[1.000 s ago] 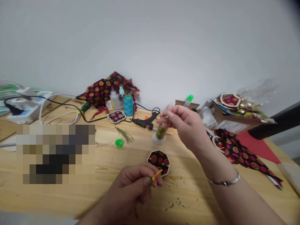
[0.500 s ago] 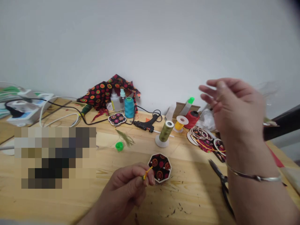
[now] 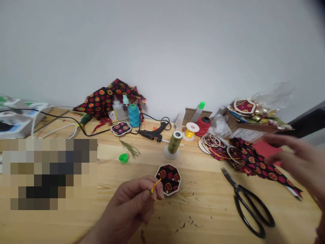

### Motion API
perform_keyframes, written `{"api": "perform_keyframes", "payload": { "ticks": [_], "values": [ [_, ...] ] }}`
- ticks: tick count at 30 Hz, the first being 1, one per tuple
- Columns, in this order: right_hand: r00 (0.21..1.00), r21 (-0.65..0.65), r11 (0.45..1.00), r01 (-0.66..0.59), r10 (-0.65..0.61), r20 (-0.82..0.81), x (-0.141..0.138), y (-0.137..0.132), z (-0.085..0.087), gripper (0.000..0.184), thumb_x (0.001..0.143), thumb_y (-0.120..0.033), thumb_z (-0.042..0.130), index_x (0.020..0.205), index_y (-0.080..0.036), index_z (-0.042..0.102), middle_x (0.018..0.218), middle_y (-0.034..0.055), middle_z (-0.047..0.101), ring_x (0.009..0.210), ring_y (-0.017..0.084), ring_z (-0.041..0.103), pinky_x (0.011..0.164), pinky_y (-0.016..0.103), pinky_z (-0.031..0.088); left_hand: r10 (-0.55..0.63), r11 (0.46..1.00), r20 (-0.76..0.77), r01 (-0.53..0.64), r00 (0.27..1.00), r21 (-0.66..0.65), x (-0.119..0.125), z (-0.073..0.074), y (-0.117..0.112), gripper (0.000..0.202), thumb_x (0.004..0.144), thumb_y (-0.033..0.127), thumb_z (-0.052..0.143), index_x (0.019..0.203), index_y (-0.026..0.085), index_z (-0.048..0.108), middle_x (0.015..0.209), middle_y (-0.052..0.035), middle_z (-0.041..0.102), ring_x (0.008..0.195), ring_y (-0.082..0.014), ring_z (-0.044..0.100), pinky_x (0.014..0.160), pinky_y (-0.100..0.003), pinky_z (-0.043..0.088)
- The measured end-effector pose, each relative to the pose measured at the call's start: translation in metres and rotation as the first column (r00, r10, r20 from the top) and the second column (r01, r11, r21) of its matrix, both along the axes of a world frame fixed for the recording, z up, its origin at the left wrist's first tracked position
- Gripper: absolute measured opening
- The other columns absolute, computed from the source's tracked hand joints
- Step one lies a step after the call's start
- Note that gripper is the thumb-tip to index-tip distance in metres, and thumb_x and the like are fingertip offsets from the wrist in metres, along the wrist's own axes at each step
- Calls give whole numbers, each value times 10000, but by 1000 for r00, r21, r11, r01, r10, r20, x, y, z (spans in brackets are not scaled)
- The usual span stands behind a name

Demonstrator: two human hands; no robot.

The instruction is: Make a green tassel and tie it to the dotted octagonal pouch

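A short piece of yellow cord [image 3: 157, 183] with a small green bit at its base is pinched between the thumb and fingers of my left hand [image 3: 133, 200]. Just beyond those fingertips lies an eight-sided, white-rimmed piece covered in dark patterned fabric [image 3: 169, 178], with several pin heads on it. My right hand [image 3: 302, 164], smeared by motion, is at the right edge with its fingers apart and nothing visible in them. It hovers nearest the red sheet [image 3: 269, 149] and patterned cloth [image 3: 264, 166]. Black-handled scissors [image 3: 236, 188] lie open-bladed or nearly closed left of it; I cannot tell which.
Behind stand an olive thread spool [image 3: 175, 143], yellow spool [image 3: 189, 132], red cone [image 3: 203, 126] and teal cone [image 3: 133, 116]. A black glue gun [image 3: 153, 134] with its cord lies among them. A green cap [image 3: 123, 158] sits left; a cardboard box [image 3: 241, 126] stands at right.
My right hand has swung down and right from above the table, and its fingers have spread. The view has turned right. My left hand keeps its pinch on the yellow cord.
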State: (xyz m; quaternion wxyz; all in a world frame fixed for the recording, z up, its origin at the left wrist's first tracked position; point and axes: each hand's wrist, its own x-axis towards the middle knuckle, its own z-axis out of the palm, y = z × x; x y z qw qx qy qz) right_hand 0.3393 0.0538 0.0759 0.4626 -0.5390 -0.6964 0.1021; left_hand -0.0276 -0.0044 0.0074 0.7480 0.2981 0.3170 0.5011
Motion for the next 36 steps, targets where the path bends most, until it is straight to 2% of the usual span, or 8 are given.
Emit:
{"api": "perform_keyframes", "payload": {
  "ticks": [3, 4, 9, 11, 14, 20, 27, 36],
  "values": [
    [883, 9, 920, 393, -380, 275, -20, -2, -14, 84, 720, -279, 619, 769, -339, 651, 761, 101, 627, 716, 351, 596, 641, 526, 416, -22, 999, -59, 20, 998, -39, 7, -1, -2, 185, 708, 326, 786, 638, 162, 738, 723, -11, 608, 419, -9, 333, 417, -175, 216],
    [873, -49, 912, 408, -374, 315, -35, -1, -20, 94, 745, -314, 607, 828, -324, 651, 854, 134, 648, 730, 351, 596, 646, 530, 415, -43, 998, -72, 40, 996, -39, 10, -2, -2, 193, 707, 338, 785, 640, 163, 738, 728, -13, 610, 418, -10, 339, 416, -175, 216],
    [986, -304, 949, 81, -31, 166, -134, 19, -63, 458, 753, -435, 644, 1133, -185, 589, 1015, 113, 674, 850, 257, 635, 671, 378, 499, -158, 987, -134, 161, 978, 9, 18, -8, -6, 185, 744, 368, 743, 682, 195, 755, 761, -15, 618, 429, -27, 362, 403, -177, 220],
    [993, -371, 928, 29, 16, 117, -164, 29, -79, 581, 681, -455, 713, 1153, -151, 561, 1036, 120, 663, 874, 245, 624, 709, 356, 491, -165, 986, -159, 167, 973, -3, 19, -8, -7, 182, 748, 372, 738, 685, 203, 758, 766, -16, 624, 443, -36, 357, 405, -178, 213],
    [991, -373, 927, 34, 18, 134, -190, 42, -95, 506, 674, -464, 711, 1066, -172, 579, 1000, 92, 659, 871, 235, 611, 689, 322, 467, -149, 988, -194, 154, 970, 14, 20, -7, -7, 170, 748, 358, 738, 675, 207, 766, 746, -28, 635, 512, -76, 416, 429, -180, 258],
    [973, -375, 919, 125, -39, 228, -183, 59, -93, 168, 748, -306, 611, 858, -182, 590, 842, 62, 651, 744, 203, 581, 602, 282, 388, -117, 993, -188, 118, 975, -6, 20, -5, -7, 188, 725, 380, 756, 653, 206, 770, 717, -31, 631, 573, -102, 460, 482, -194, 305],
    [941, -390, 898, 205, -71, 331, -152, 53, -86, 147, 713, -339, 625, 758, -201, 607, 717, 40, 657, 640, 195, 581, 533, 266, 344, -174, 985, -123, 170, 977, -42, 20, -13, -7, 209, 737, 410, 738, 680, 209, 760, 741, -3, 605, 410, -25, 310, 372, -176, 174],
    [877, -325, 864, 385, -233, 419, -124, 60, -87, 177, 744, -340, 594, 797, -178, 641, 748, 103, 688, 658, 233, 614, 536, 286, 354, -219, 975, -136, 222, 966, 3, 16, -20, -7, 181, 786, 373, 698, 723, 213, 754, 787, -5, 608, 423, -24, 331, 388, -169, 218]
  ]
}}
